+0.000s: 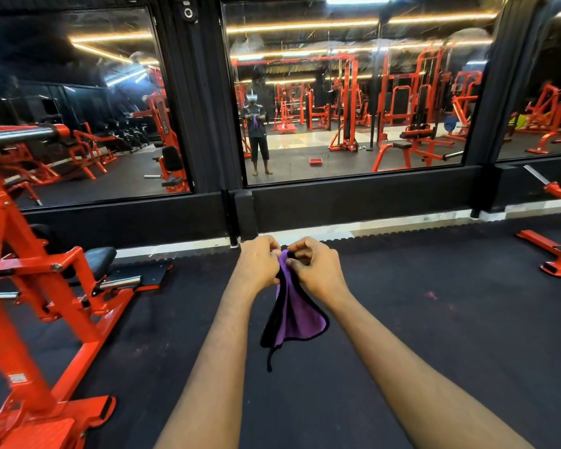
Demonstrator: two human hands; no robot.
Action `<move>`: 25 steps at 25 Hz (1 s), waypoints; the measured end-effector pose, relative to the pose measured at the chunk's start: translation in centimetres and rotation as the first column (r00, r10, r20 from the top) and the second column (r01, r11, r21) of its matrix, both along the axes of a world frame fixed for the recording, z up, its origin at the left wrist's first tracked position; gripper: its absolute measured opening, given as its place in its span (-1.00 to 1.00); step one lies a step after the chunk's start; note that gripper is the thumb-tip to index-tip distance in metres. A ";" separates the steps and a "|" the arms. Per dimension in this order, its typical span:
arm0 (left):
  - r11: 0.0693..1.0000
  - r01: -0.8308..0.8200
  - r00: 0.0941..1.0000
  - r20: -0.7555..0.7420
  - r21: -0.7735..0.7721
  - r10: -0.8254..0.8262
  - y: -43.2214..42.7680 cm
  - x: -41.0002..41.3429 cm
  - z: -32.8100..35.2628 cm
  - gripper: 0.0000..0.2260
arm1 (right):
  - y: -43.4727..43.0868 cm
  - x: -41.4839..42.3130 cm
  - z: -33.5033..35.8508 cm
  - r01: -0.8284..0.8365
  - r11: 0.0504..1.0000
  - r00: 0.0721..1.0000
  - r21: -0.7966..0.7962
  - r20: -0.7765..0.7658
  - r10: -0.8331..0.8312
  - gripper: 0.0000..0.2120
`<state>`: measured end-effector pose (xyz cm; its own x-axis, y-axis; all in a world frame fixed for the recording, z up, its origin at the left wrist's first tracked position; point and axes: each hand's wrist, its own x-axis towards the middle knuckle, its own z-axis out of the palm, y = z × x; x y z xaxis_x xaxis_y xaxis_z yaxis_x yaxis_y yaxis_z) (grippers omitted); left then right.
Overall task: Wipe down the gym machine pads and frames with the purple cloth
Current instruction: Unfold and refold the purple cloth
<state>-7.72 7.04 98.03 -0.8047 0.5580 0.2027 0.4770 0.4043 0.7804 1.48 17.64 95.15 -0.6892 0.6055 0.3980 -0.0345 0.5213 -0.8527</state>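
Two bare forearms (214, 367) reach in from the near edge of the black floor mat (450, 319) and meet over its middle. The left hand (256, 264) and right hand (318, 267) sit knuckle to knuckle, fingers curled, both pinching the bunched top edge of the purple cloth (293, 315). The cloth hangs loosely below them in the air above the mat, purple with a dark border, one corner trailing lowest. It touches no machine.

At the near left corner of the mat stands an orange machine (30, 286). Its base plate is closest, its slanted frame rises out of view on the left, and a black seat pad (99, 259) sits farther back with a chrome peg (120, 281) just beside it. It stands well apart from the hands. Near the far right edge of the mat lies a low orange frame (557, 254), only partly in view.

Beyond the mat's far edge a black wall carries large mirrors (305, 43). They show rows of orange equipment under strip lights, a small red tray (316, 162) on the floor, and the person's reflection (256, 131) – standing, both hands raised at the chest around something purple.
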 end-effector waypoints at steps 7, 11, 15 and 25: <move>0.959 0.283 0.959 0.031 -0.005 -0.282 -1.6 0.2 1.6 -0.63 | 0.7 1.0 0.6 -0.114 0.992 0.994 0.061 0.007 0.113 -0.72; 0.933 0.295 0.944 -0.087 -0.206 -0.318 -3.6 -2.3 0.3 -0.62 | 3.6 1.9 0.9 -0.207 0.977 0.978 -0.049 -0.036 0.205 -0.69; 0.855 0.364 0.925 0.040 -0.369 -0.377 -4.9 -3.8 -0.9 -0.78 | 5.9 2.6 0.9 -0.255 0.953 0.967 -0.162 -0.022 0.255 -0.61; 0.925 -0.064 0.936 -0.344 -0.374 -0.074 -2.0 -5.1 -4.6 -0.67 | 6.2 1.2 -4.3 -0.040 0.961 0.882 0.272 0.462 -0.094 -0.68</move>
<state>-12.85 5.04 93.40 -0.7186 0.6515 0.2432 0.6908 0.6288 0.3568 2.65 23.88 90.85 -0.8187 0.5446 0.1821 0.3498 0.7245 -0.5939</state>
